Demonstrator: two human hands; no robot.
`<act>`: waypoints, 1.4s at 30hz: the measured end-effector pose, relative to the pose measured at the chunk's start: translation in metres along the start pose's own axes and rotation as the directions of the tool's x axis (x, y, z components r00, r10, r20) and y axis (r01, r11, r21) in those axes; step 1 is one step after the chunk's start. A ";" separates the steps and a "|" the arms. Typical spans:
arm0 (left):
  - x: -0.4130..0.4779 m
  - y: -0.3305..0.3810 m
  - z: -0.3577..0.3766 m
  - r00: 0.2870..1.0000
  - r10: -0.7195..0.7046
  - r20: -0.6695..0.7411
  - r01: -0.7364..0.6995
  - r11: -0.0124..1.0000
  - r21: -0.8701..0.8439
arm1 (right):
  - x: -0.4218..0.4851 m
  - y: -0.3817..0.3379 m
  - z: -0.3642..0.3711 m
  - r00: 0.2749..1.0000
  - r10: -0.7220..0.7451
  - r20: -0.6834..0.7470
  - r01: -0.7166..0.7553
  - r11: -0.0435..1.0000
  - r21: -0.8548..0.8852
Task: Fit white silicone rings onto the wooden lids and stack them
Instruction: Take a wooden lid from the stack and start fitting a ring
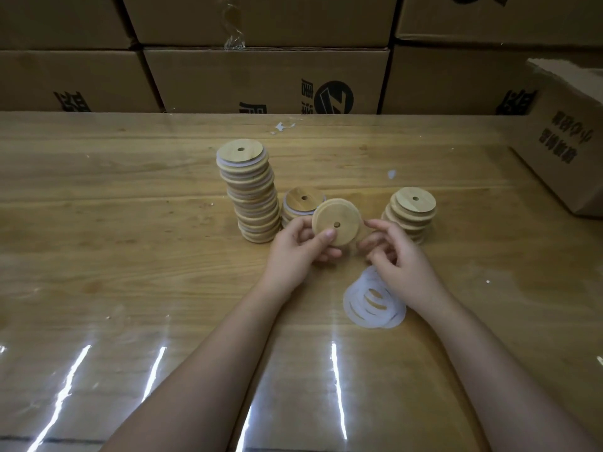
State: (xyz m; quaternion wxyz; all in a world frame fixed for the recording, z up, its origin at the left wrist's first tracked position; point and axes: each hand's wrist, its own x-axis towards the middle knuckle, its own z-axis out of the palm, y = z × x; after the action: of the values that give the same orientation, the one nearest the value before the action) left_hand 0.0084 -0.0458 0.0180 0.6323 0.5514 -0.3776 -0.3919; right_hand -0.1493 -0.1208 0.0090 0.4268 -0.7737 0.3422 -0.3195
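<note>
My left hand (301,247) grips a round wooden lid (339,220) with a small hole, thumb on its face, held tilted above the table. My right hand (391,252) is at the lid's right edge with curled fingers; whether it pinches a ring there is unclear. A pile of several white silicone rings (373,303) lies on the table under my right wrist. A tall stack of lids with white rings (251,194) stands at centre left. A short stack (301,203) sits behind the held lid. Another stack of bare lids (411,212) stands to the right.
The work goes on over a glossy wooden table (130,256). Brown cardboard boxes (261,76) line the far edge, and one more box (567,148) sits on the table at the right. Small white scraps (282,127) lie beyond the stacks.
</note>
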 end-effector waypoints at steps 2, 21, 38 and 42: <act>0.001 0.001 -0.001 1.000 0.002 -0.011 -0.002 1.000 -0.020 | -0.005 -0.005 -0.005 0.992 -0.036 0.122 0.060 0.979 -0.195; 0.003 0.004 -0.012 0.996 -0.060 -0.062 0.045 0.975 -0.220 | -0.007 -0.001 -0.011 0.999 -0.015 -0.051 0.016 1.000 0.013; 0.000 -0.002 -0.009 0.995 0.101 -0.017 -0.102 0.984 -0.147 | -0.006 -0.001 -0.010 0.999 0.009 -0.042 0.001 0.969 0.246; 0.001 -0.003 -0.007 0.994 0.106 -0.022 -0.107 0.991 -0.086 | -0.007 -0.004 -0.008 0.996 -0.075 -0.039 0.082 0.974 0.210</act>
State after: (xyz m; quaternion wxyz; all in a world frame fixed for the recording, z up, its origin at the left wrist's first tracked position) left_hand 0.0146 -0.0439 0.0147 0.6788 0.5059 -0.3838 -0.3689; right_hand -0.1587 -0.1166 0.0149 0.4885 -0.7318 0.2819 -0.3826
